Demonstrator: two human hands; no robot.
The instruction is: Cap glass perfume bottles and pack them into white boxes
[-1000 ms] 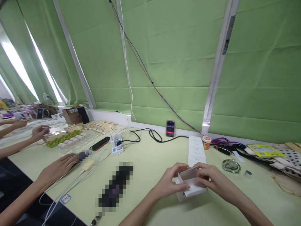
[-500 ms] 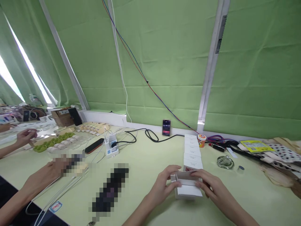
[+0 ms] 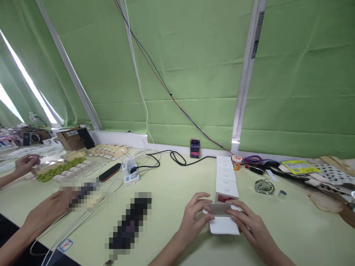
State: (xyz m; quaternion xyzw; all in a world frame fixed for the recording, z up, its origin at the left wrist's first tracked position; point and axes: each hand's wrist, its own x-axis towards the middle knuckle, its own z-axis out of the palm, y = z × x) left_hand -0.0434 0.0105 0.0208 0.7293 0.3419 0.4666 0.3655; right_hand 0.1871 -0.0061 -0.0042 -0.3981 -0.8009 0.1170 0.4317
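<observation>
In the head view, at five o'clock, the left hand (image 3: 194, 218) and right hand (image 3: 251, 223) share a narrow grip on a white box (image 3: 219, 209), its flap (image 3: 225, 226) towards six o'clock. Squeezing too hard could crease the card. The row of boxes (image 3: 226, 175) sits close at twelve o'clock on the counter (image 3: 172, 192); a forward push could skew it.

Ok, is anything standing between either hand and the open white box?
Nothing visible does: the left hand and right hand both touch the open white box, one from each side. The row of white boxes lies just beyond it, outside the space between hands and box.
</observation>
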